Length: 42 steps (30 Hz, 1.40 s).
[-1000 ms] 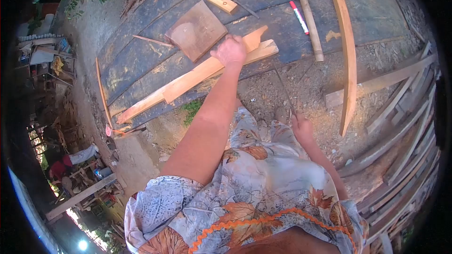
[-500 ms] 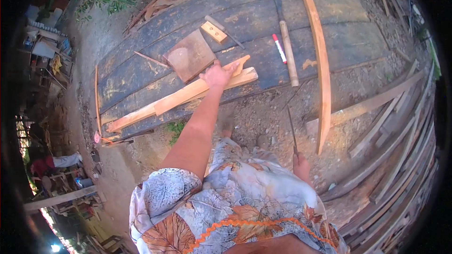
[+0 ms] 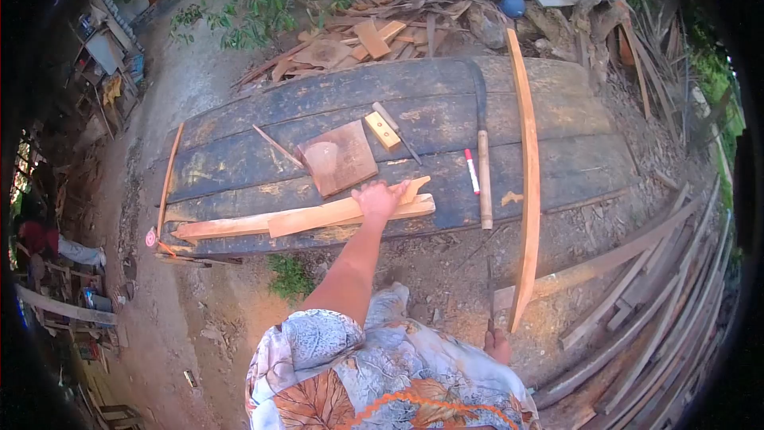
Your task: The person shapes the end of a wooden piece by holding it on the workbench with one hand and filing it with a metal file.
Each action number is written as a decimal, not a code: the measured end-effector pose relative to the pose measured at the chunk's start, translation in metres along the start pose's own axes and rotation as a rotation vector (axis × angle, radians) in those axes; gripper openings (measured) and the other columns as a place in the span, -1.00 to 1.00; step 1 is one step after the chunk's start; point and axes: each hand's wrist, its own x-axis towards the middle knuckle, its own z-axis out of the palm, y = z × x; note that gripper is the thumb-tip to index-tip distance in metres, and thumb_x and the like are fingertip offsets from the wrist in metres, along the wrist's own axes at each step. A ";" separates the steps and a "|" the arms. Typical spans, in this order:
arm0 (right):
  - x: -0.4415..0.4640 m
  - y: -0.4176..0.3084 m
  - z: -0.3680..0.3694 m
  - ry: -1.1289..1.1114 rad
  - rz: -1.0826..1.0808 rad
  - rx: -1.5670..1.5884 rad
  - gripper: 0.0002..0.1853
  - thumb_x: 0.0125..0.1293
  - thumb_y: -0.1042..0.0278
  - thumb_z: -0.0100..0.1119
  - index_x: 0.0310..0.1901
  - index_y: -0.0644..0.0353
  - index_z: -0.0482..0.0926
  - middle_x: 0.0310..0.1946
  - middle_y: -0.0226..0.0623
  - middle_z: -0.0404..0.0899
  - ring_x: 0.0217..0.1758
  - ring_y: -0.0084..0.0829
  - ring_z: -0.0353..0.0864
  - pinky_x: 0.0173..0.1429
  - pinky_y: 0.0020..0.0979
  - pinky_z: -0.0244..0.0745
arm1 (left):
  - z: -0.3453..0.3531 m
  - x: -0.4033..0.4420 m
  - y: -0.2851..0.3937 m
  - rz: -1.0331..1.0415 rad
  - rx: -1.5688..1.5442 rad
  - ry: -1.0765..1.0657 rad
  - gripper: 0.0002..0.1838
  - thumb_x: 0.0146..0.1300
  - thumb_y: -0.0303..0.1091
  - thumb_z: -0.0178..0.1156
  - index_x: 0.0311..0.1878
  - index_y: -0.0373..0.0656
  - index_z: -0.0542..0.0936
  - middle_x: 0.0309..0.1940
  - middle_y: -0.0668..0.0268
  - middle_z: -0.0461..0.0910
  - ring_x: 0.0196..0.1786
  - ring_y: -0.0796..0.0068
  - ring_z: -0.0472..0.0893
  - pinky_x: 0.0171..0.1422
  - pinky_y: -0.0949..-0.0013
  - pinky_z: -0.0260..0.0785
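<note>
My left hand is gripping the shaped board right under it, lapped over a longer timber, and my right is closed round a thin dark tool, so I'd press firmly and keep those left fingers clear.

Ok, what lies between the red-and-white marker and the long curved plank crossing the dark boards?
A tool's round wooden handle, nearer the marker than the plank; the head view shows it.
</note>
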 end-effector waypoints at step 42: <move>0.063 -0.159 0.035 0.060 -0.117 -0.044 -0.74 0.34 0.16 -0.04 -0.16 0.19 0.42 -0.46 0.16 0.54 -0.35 0.19 0.54 -0.29 0.07 0.40 | -0.021 0.017 -0.035 0.618 -0.156 -0.236 -0.55 -0.05 -0.29 0.34 -0.07 -0.11 0.41 -0.19 0.07 0.53 -0.03 0.02 0.55 0.03 0.07 0.41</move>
